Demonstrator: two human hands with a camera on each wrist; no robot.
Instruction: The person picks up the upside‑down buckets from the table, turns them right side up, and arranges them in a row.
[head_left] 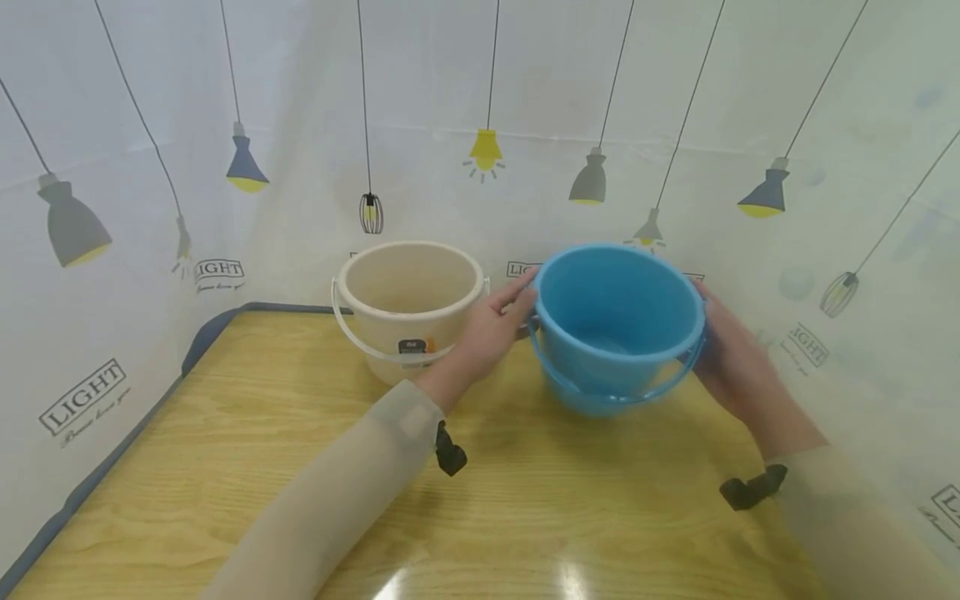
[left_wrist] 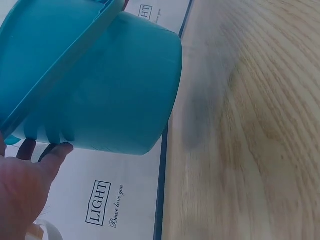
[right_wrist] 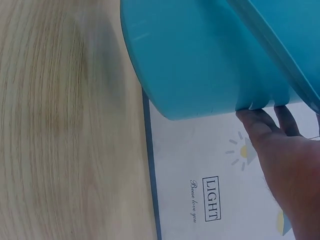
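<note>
Between my two hands is a blue bucket (head_left: 600, 375), raised off the table and tilted with its mouth toward me. My left hand (head_left: 486, 329) holds its left side at the rim, with fingertips (left_wrist: 60, 150) against the wall in the left wrist view. On the opposite side my right hand (head_left: 738, 362) holds it, its fingers (right_wrist: 257, 122) on the wall below the rim. The blue handle (head_left: 570, 387) hangs down across the front. A cream bucket (head_left: 382, 321) stands upright left of it, its handle lowered, partly covered by my left hand.
The wood-grain table (head_left: 262, 442) stretches beneath both buckets. A pale cloth printed with hanging lamps (head_left: 420, 100) closes off the back and both sides. A dark blue edge (head_left: 161, 400) runs along the table's left and back.
</note>
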